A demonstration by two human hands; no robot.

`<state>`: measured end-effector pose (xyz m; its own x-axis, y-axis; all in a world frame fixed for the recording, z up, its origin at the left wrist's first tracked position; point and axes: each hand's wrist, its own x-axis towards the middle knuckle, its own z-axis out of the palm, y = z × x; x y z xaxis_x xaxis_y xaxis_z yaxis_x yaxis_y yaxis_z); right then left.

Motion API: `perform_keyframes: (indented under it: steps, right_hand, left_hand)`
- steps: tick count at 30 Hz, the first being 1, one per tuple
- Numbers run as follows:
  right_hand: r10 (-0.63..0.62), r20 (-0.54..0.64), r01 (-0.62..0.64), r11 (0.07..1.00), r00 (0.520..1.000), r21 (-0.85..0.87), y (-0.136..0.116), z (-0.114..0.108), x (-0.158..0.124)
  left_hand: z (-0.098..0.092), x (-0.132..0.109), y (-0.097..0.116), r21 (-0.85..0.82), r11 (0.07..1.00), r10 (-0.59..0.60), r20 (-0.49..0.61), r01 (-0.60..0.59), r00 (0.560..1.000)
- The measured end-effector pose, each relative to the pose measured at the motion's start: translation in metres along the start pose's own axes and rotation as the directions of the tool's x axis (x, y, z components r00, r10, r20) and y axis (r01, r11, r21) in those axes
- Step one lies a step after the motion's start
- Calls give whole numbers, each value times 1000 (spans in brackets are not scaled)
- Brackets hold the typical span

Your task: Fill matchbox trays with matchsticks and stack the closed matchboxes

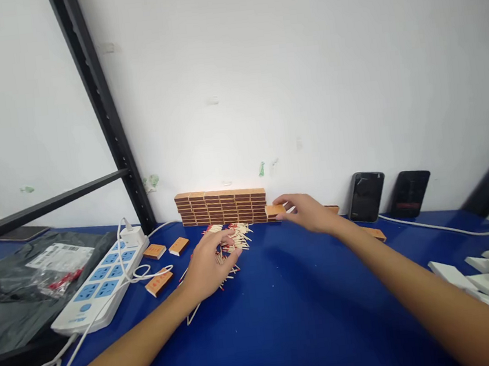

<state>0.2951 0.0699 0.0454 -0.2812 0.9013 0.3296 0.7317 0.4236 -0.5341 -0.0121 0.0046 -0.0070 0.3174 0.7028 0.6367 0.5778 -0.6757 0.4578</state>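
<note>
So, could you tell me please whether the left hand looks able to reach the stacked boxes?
Probably yes: only the low matches seem to lie between the left hand and the stacked boxes, and the right hand is at their right end.

Around our smooth blue tabletop (285, 324)
At right we see two black rectangular phones (366, 197) leaning against the white wall (294, 73); at left, a white power strip with blue sockets (94, 307) beside a grey plastic bag (13, 312).

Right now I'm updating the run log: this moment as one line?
left hand: over loose matchsticks | right hand: holding matchbox near stacked matchboxes' right end
</note>
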Motion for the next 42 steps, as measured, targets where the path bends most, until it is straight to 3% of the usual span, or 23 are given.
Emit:
perform_keyframes:
  steps: [3, 6, 14, 20, 23, 27, 33, 39, 42]
  right_hand:
    - [77, -113, -87, 993, 991, -83, 35, -3, 17]
    - [74, -104, -83, 992, 992, -90, 54, 9, 26]
    - [-11, -188, -14, 991, 982, -132, 69, 50, 33]
    - [2, -183, -31, 987, 983, -155, 77, 59, 29]
    - [24, -155, -58, 974, 988, -220, 77, 43, 29]
    - [111, -155, -159, 923, 982, -350, 85, 1, 21]
    - [308, -276, -412, 732, 911, -543, 101, -42, -15]
    - [383, -209, -427, 676, 900, -600, 84, -81, -29]
    - [511, -174, -502, 622, 842, -600, 74, -113, -51]
  left_hand:
    - [2, -1, 0, -15, 1000, 14, 40, -13, 999]
    - [4, -2, 0, -21, 999, 38, 47, -37, 998]
    - [4, 0, -3, -8, 998, 56, 33, -56, 998]
    - [2, 2, -2, -5, 998, 70, 42, -70, 997]
    - [1, 3, -3, 3, 997, 74, 37, -74, 997]
    - [2, 3, -4, 9, 996, 92, 30, -92, 995]
    - [3, 5, -6, 30, 992, 123, 40, -124, 992]
    - [1, 9, -9, 84, 986, 145, -5, -144, 989]
    - [1, 9, -11, 84, 985, 150, 37, -152, 988]
